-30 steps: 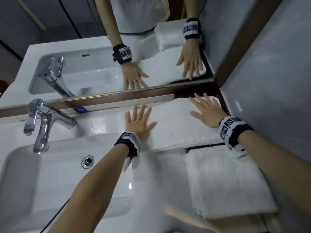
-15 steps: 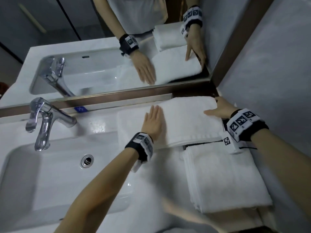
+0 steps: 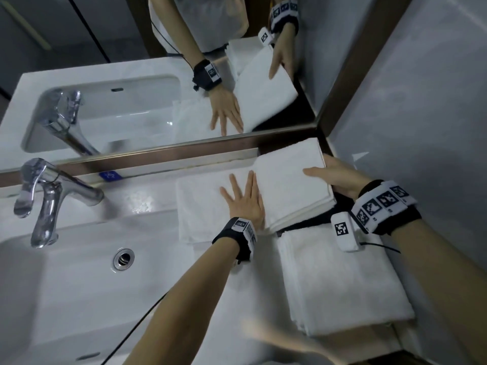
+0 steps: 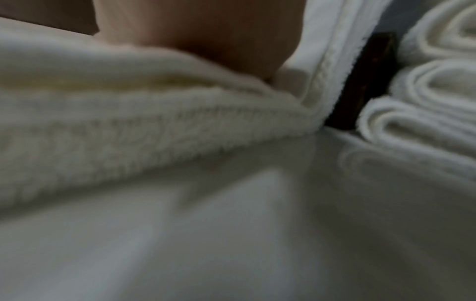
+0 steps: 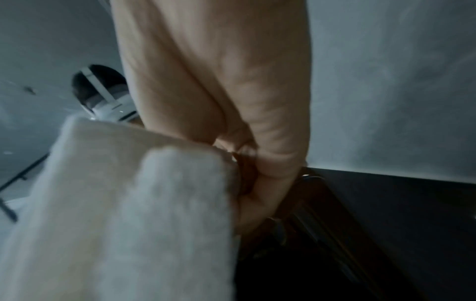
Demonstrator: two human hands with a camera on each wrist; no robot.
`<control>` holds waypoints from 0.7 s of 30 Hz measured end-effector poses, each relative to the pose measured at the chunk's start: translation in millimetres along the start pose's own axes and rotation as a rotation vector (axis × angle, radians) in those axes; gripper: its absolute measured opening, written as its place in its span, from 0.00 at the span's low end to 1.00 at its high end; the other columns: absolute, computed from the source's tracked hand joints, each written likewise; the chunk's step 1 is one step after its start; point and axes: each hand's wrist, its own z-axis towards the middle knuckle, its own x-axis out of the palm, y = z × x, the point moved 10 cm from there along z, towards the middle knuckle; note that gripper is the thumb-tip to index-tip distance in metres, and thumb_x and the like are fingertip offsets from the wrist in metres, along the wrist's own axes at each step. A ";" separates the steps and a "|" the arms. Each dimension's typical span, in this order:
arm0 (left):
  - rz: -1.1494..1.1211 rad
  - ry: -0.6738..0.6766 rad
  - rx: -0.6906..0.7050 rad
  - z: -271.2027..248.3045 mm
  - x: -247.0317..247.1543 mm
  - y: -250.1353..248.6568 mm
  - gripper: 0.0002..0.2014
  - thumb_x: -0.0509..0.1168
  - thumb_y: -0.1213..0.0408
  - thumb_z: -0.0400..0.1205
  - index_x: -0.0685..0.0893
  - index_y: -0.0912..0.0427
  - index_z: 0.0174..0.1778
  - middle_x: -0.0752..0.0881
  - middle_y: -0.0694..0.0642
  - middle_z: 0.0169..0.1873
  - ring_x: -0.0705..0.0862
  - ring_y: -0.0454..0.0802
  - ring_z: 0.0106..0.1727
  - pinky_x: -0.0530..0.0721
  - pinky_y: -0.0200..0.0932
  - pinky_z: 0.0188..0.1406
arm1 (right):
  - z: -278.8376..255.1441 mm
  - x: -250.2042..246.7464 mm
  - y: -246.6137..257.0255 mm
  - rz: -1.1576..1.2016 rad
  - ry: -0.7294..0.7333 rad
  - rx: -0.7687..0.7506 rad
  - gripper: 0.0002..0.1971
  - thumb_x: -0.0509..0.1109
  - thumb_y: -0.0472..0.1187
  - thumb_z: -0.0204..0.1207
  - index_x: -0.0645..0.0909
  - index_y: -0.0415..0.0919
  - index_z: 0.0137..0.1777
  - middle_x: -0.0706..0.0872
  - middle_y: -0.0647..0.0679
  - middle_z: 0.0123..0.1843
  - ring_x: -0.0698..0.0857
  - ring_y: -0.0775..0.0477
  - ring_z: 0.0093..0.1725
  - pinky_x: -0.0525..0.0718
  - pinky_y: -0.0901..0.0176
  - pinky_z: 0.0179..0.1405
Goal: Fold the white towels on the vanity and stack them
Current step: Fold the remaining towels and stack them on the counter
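Left hand [image 3: 243, 200]: flat, palm down, fingers straight and spread, pressing on the white towel [image 3: 287, 185] at its middle, just left of the raised fold. Nothing gripped.

Right hand [image 3: 336, 176]: grasping the right end of the same towel, thumb lying on top, fingers tucked beneath the edge. Right end lifted clear of the dark surface below; confirmed in the right wrist view, where the towel edge [image 5: 144, 203] sits clamped against the palm [image 5: 231, 101].

Towel position: far right of the vanity top [image 3: 147, 204], close under the mirror [image 3: 158, 101], between the basin and the grey side wall [image 3: 421, 114]. Left portion lying flat in a single thin layer on the counter; right portion thicker, several layers visible at its near edge.

Stack of folded towels [image 3: 342, 280]: near right, just beside the worked towel, separated from it by a narrow dark gap. Rolled folded edges of the stack [image 4: 425, 114] visible in the left wrist view, with the pressed towel [image 4: 128, 122] in the foreground, blurred.

Chrome tap [image 3: 50, 196]: far left, over the white basin [image 3: 66, 299], well apart from both hands. Drain [image 3: 123, 258] in the basin floor.

Black wrist bands with coded markers on both wrists.
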 end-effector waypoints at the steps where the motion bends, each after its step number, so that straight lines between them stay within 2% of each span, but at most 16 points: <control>1: 0.015 0.017 0.009 -0.1 0.2 -1.6 0.28 0.37 0.56 0.87 0.36 0.57 0.83 0.36 0.47 0.84 0.34 0.71 0.81 0.41 0.77 0.76 | -2.0 6.0 11.2 -0.008 0.016 -0.035 0.22 0.65 0.34 0.80 0.70 0.39 0.74 0.81 0.43 0.69 0.82 0.45 0.64 0.80 0.54 0.62; 5: -0.011 0.009 0.129 -1.2 -15.8 14.9 0.29 0.42 0.51 0.87 0.42 0.52 0.83 0.43 0.49 0.85 0.42 0.63 0.84 0.52 0.68 0.77 | -4.0 18.5 44.0 -0.051 0.006 -0.095 0.23 0.66 0.36 0.79 0.70 0.43 0.74 0.82 0.46 0.66 0.82 0.46 0.64 0.79 0.53 0.64; 6: -0.005 -0.006 0.150 -2.7 -19.8 23.6 0.29 0.42 0.51 0.87 0.42 0.51 0.83 0.43 0.49 0.85 0.42 0.61 0.85 0.51 0.68 0.78 | -4.1 20.8 49.8 -0.057 0.004 -0.101 0.23 0.66 0.36 0.79 0.71 0.43 0.73 0.82 0.46 0.66 0.82 0.47 0.64 0.79 0.53 0.64; 8: 0.021 -0.005 0.174 -7.0 -20.9 35.5 0.29 0.42 0.50 0.87 0.41 0.48 0.83 0.41 0.49 0.84 0.37 0.60 0.84 0.42 0.72 0.77 | -4.1 25.9 57.4 -0.070 -0.001 -0.108 0.22 0.66 0.36 0.78 0.71 0.41 0.72 0.82 0.46 0.65 0.82 0.47 0.63 0.79 0.54 0.63; 10: 0.028 0.009 0.189 -6.3 -15.6 32.5 0.28 0.42 0.52 0.88 0.40 0.50 0.83 0.40 0.48 0.84 0.34 0.60 0.84 0.37 0.74 0.76 | -4.6 31.0 63.2 -0.084 -0.001 -0.122 0.20 0.65 0.35 0.79 0.71 0.40 0.71 0.82 0.45 0.64 0.82 0.47 0.61 0.79 0.55 0.61; 16: 0.027 0.057 0.101 8.9 3.1 -1.0 0.29 0.38 0.55 0.87 0.36 0.58 0.82 0.36 0.51 0.84 0.33 0.59 0.83 0.36 0.74 0.77 | -11.3 20.3 65.1 -0.100 -0.007 -0.134 0.20 0.63 0.32 0.79 0.72 0.40 0.71 0.83 0.46 0.62 0.82 0.48 0.59 0.79 0.57 0.58; 21: 0.068 0.063 0.108 11.3 6.2 -4.2 0.30 0.39 0.54 0.87 0.36 0.58 0.83 0.35 0.53 0.83 0.32 0.59 0.83 0.35 0.75 0.76 | -12.1 35.3 70.4 -0.079 0.052 -0.167 0.22 0.64 0.31 0.79 0.69 0.40 0.73 0.82 0.47 0.62 0.82 0.51 0.59 0.80 0.65 0.51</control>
